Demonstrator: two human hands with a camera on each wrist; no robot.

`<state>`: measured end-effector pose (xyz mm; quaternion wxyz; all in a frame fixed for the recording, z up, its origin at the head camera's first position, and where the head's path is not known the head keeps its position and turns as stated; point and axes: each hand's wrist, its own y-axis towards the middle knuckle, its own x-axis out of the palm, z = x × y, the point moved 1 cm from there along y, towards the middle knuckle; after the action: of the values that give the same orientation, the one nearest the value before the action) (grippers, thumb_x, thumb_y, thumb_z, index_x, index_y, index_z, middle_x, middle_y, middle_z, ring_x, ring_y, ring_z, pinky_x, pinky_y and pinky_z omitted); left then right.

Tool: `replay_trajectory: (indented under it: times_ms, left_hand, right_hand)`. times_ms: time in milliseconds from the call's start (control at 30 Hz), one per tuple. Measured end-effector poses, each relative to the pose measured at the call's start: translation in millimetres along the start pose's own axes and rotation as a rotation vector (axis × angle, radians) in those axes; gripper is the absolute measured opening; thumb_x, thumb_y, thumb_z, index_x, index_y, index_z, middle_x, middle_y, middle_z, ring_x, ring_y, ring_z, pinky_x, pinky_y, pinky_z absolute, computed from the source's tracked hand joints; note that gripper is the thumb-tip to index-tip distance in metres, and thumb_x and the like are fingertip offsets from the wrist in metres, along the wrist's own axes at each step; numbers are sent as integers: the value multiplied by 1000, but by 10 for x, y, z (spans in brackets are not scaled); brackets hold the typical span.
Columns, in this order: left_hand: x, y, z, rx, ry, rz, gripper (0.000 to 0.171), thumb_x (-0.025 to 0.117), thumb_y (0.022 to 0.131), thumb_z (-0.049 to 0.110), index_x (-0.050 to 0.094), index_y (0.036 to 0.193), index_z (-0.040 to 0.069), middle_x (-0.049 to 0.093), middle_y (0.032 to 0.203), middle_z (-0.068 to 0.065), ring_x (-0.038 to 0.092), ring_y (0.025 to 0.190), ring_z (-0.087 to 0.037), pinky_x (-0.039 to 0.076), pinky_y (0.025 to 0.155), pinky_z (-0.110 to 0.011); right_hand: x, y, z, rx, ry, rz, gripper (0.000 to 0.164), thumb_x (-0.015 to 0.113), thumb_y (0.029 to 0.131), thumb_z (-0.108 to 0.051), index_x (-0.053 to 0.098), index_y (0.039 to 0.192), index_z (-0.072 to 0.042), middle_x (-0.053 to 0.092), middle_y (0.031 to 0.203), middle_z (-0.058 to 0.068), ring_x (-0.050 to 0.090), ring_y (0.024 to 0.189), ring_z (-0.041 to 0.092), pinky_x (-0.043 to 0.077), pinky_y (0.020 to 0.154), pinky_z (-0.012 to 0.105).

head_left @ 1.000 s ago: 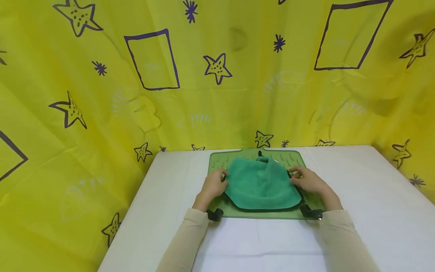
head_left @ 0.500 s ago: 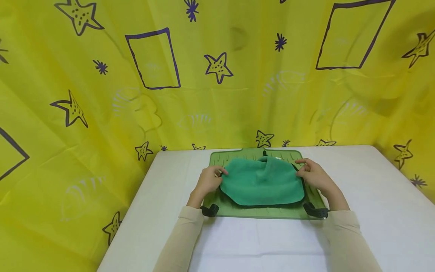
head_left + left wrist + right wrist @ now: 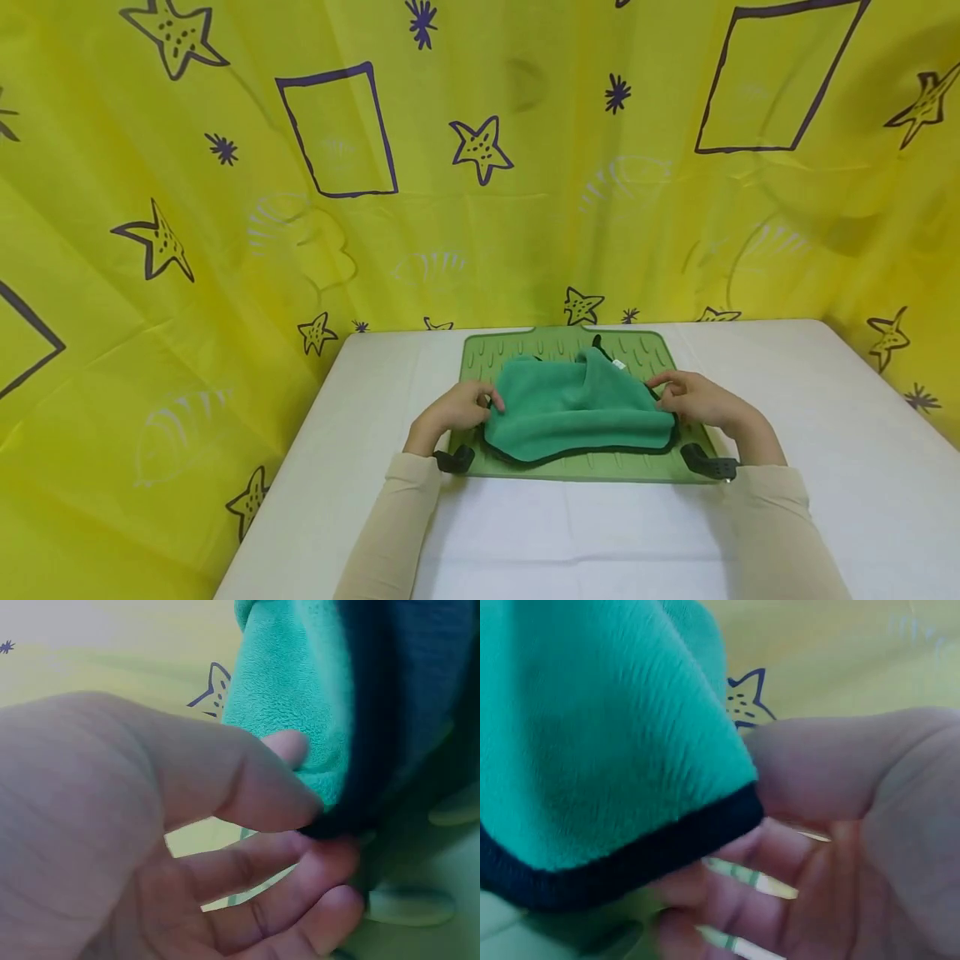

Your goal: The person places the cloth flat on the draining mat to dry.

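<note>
A green towelling cloth with a dark bound edge lies bunched over a green ridged mat. My left hand pinches the cloth's left edge between thumb and fingers. In the left wrist view, the thumb tip presses on the dark binding. At the opposite edge, my right hand pinches the cloth; its thumb lies behind the fabric in the right wrist view, where the dark-edged corner hides part of the fingers. The near part of the cloth sags in a fold, and a small white tag shows at the back.
The mat lies on a white table, its far edge close to a yellow curtain printed with stars and squares. Black wrist mounts stick out inward from both wrists, low over the mat's front corners.
Both hands have moved apart, stretching the cloth wider. After rising slightly, the right hand has come lower again. The near part of the cloth has folded, and the white tag shows more clearly.
</note>
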<state>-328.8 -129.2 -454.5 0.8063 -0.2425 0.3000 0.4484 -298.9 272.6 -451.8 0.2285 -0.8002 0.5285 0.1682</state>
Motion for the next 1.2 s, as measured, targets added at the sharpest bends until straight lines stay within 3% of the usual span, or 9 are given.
replay_trajectory:
  times_ms: [133, 300, 433, 533, 733, 833, 900, 967, 1200]
  left_hand:
    - [41, 28, -11, -21, -3, 79, 10, 61, 97, 8, 69, 101, 11, 68, 89, -6, 58, 73, -16, 47, 63, -28]
    - [93, 66, -13, -17, -78, 233, 12, 61, 101, 18, 65, 111, 12, 73, 115, -16, 70, 105, -30, 56, 86, -42]
    - [138, 100, -30, -6, -150, 253, 24, 54, 107, 23, 63, 127, 15, 68, 128, -17, 64, 119, -34, 54, 96, -50]
    - [154, 122, -45, -11, -193, 263, 30, 48, 109, 25, 63, 133, 15, 65, 132, -16, 61, 123, -35, 51, 98, -52]
    - [134, 128, -40, -16, -284, 283, 32, 48, 109, 23, 66, 133, 10, 62, 138, -17, 56, 131, -37, 47, 107, -53]
    - [99, 104, -23, -34, -306, 277, 32, 51, 108, 22, 68, 133, 11, 62, 141, -15, 57, 132, -34, 50, 104, -49]
    - [69, 87, -15, -44, -317, 271, 31, 51, 108, 21, 68, 132, 12, 65, 131, -19, 64, 112, -31, 54, 93, -44]
    - [35, 77, -20, -52, -306, 279, 30, 52, 108, 21, 70, 131, 13, 66, 129, -17, 63, 109, -25, 53, 88, -38]
    - [-75, 20, -55, -102, -279, 247, 28, 59, 104, 24, 75, 122, 10, 71, 121, -11, 62, 95, -20, 47, 75, -30]
  right_hand:
    - [26, 13, 51, 36, -25, -41, 41, 54, 102, -13, 51, 135, 10, 62, 94, 8, 58, 86, 17, 54, 74, 32]
    - [58, 54, 31, -4, -94, 83, 47, 51, 107, -25, 48, 142, 7, 67, 119, 25, 63, 98, 27, 52, 81, 38]
    - [129, 116, 0, -32, -62, 148, 52, 46, 110, -31, 42, 150, 3, 53, 143, 35, 56, 126, 45, 48, 99, 52]
    - [187, 174, -15, -66, -42, 179, 50, 45, 110, -30, 45, 149, 2, 46, 149, 35, 46, 134, 52, 44, 105, 60]
    - [225, 229, -26, -79, -46, 274, 39, 48, 109, -18, 56, 142, 2, 50, 147, 31, 51, 127, 46, 46, 98, 50]
    - [187, 193, -37, -39, 8, 304, 40, 46, 110, -19, 55, 142, 2, 49, 149, 30, 48, 130, 42, 45, 98, 44]
    - [151, 152, -50, -18, 38, 332, 42, 44, 110, -23, 56, 142, 2, 48, 150, 30, 48, 130, 40, 47, 98, 42]
    - [118, 109, -62, -2, 57, 355, 45, 43, 111, -27, 56, 142, 2, 48, 150, 29, 49, 130, 37, 50, 97, 37]
    - [51, 89, -11, 55, 28, 397, 51, 52, 107, -39, 65, 130, 5, 66, 127, 21, 57, 100, 12, 53, 81, 23]
